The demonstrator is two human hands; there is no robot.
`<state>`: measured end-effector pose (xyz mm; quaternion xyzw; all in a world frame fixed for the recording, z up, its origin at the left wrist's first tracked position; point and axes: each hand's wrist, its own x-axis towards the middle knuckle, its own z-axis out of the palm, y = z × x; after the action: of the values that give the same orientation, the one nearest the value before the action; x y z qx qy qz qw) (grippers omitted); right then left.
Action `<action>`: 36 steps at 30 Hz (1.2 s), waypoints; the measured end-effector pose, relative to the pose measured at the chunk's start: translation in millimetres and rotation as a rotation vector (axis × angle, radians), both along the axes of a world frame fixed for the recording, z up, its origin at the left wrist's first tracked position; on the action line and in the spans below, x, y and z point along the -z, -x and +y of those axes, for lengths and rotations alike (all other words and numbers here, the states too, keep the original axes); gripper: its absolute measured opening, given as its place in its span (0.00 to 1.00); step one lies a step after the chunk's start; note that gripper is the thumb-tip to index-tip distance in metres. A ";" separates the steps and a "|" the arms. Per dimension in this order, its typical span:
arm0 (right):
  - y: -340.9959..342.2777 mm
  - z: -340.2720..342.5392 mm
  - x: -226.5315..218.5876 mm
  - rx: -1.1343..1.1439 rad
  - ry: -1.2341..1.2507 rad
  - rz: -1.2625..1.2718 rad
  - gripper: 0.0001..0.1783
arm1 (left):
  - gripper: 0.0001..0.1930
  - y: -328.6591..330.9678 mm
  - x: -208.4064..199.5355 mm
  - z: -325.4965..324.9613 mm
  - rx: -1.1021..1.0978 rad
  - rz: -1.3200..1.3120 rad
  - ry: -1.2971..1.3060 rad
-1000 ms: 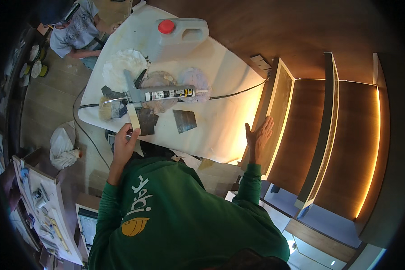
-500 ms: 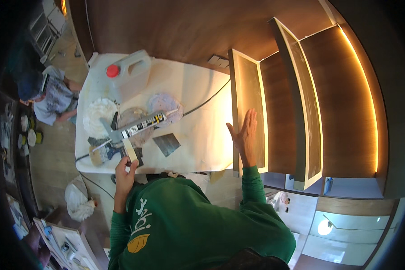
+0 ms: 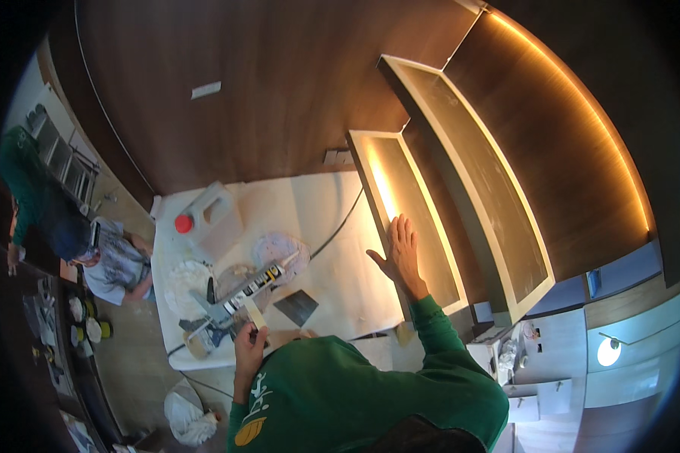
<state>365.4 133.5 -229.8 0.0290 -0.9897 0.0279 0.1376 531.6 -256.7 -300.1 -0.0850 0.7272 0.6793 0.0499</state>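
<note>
My left hand point(image 3: 249, 353) is closed, its fingers pinching a pale flat strip point(image 3: 255, 311) at the near edge of the white-covered table point(image 3: 347, 264). Just beyond it lies a caulking gun with a sealant cartridge point(image 3: 258, 287), beside a wide brush point(image 3: 198, 343). My right hand point(image 3: 402, 260) is open, fingers stretched out over the nearer shelf point(image 3: 425, 226), which has a pale edge band; it appears to lie flat on it. A black square sheet point(image 3: 296, 307) lies between my hands on the table.
A jug with a red cap point(image 3: 215, 219) and round smears of white paste point(image 3: 187, 291) and pinkish paste point(image 3: 279, 251) are on the table. A second shelf point(image 3: 480, 158) juts out at the right. A person point(image 3: 113, 264) sits to the left, another stands behind.
My view has swung, so the table and shelves appear lower. My right hand stays over the nearer shelf; my left still pinches the strip.
</note>
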 end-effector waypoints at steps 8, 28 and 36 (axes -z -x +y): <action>14.3 -9.8 -5.2 0.078 -0.018 -0.092 0.60 | 0.10 40.5 -10.0 -2.8 0.088 0.119 0.139; 14.0 -11.7 -3.9 0.024 -0.044 -0.109 0.59 | 0.12 24.1 -3.7 0.6 0.249 0.003 0.413; 13.6 -3.8 11.9 -0.018 -0.030 0.016 0.53 | 0.13 11.7 12.3 8.2 0.477 0.298 0.527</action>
<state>351.8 129.7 -241.7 0.0400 -0.9885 0.0140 0.1449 520.0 -248.5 -312.4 0.1764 0.8755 0.4432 0.0765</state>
